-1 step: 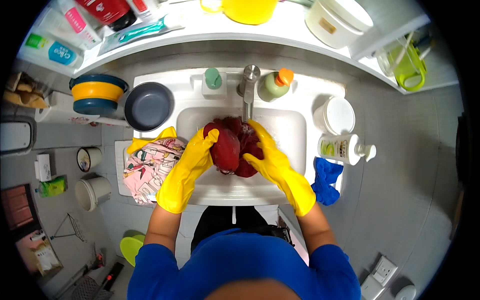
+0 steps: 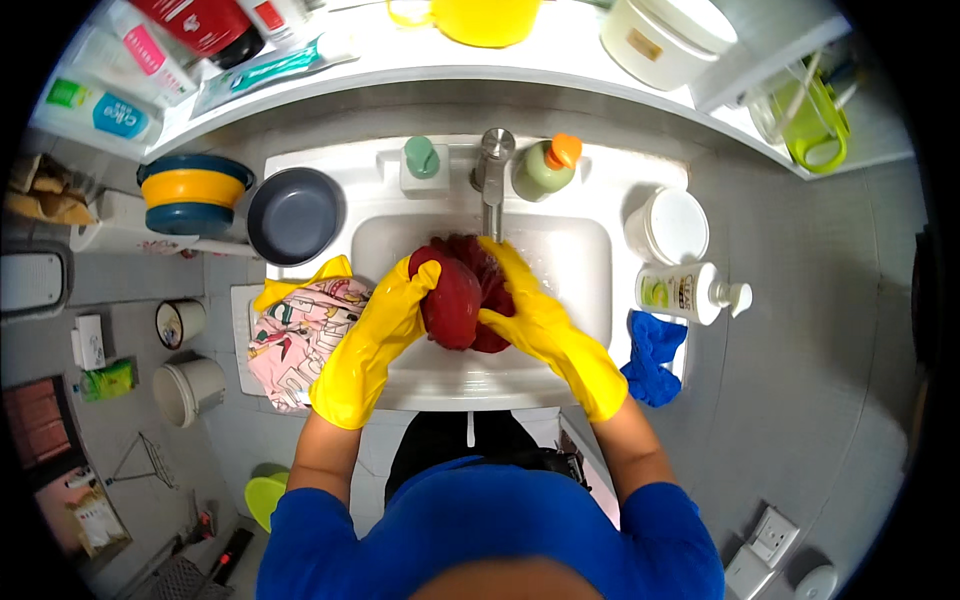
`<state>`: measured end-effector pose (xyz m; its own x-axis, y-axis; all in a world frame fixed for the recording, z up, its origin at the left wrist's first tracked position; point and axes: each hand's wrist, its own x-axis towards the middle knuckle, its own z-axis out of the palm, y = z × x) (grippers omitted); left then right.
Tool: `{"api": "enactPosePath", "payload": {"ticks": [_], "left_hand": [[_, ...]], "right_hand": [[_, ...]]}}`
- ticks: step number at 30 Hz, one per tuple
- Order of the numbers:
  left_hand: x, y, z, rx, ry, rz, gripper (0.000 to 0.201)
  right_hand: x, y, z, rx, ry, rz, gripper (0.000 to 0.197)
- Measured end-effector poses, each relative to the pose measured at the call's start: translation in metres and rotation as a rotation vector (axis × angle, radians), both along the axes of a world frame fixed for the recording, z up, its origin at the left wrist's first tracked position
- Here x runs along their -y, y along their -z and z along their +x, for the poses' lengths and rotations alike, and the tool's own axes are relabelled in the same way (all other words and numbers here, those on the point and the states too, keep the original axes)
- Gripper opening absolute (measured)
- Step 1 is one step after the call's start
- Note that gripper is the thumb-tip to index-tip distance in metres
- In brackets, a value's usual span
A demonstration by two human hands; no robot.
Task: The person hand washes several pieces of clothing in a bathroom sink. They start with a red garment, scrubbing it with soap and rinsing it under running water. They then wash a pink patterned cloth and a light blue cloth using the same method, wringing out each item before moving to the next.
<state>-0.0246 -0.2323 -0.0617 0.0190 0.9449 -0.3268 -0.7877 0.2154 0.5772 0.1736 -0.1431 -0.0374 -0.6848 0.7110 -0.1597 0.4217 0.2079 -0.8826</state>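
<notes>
A wet, dark red cloth [image 2: 452, 300] is bunched in the white sink [image 2: 385, 365], just below the metal faucet [image 2: 492, 180]. Its left part bulges smooth and rounded, while the rest lies in folds. I wear yellow rubber gloves. My left hand [image 2: 400, 302] is closed on the cloth's left side, thumb over the top. From the right, my right hand [image 2: 528, 315] curves round the folds, its thumb against the cloth and its fingertips close under the spout. What lies beneath the cloth is hidden.
Left of the basin are a grey bowl [image 2: 294, 217] and a pink patterned cloth [image 2: 300, 345]. A green pump bottle [image 2: 547, 172] stands behind; a white tub [image 2: 673, 228], a white pump bottle [image 2: 685, 292] and a blue cloth [image 2: 654, 357] are at right. A loaded shelf [image 2: 430, 75] overhangs the back.
My right hand has shifted slightly left, pressing the red folds closer to the bulging part. My left hand keeps its grip. The whole view has shifted slightly.
</notes>
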Motion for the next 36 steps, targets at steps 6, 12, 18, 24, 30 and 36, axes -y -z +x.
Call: {"api": "enactPosePath", "payload": {"ticks": [6, 12, 18, 24, 30, 36], "left_hand": [[0.002, -0.088, 0.002, 0.043, -0.118, -0.226, 0.041], [-0.014, -0.025, -0.026, -0.318, 0.321, -0.111, 0.076], [-0.037, 0.169, 0.018, -1.056, 0.155, -0.088, 0.064], [-0.043, 0.228, 0.063, -1.320, 0.283, -0.578, 0.059], [-0.012, 0.305, 0.019, -0.880, 0.067, -0.329, 0.042], [-0.016, 0.230, 0.014, 0.034, 0.143, -0.178, 0.054]], "right_hand": [[-0.020, 0.071, 0.007, -0.172, 0.068, -0.623, 0.049], [-0.058, 0.094, 0.067, -0.314, 0.566, -0.773, 0.022], [-0.093, 0.164, 0.051, 0.170, 0.292, 0.465, 0.043], [-0.040, 0.222, 0.013, 0.800, -0.162, 0.320, 0.071], [-0.026, 0.241, -0.010, 0.737, -0.025, 0.424, 0.057], [-0.007, 0.218, -0.010, -0.012, 0.298, -0.023, 0.046]]}}
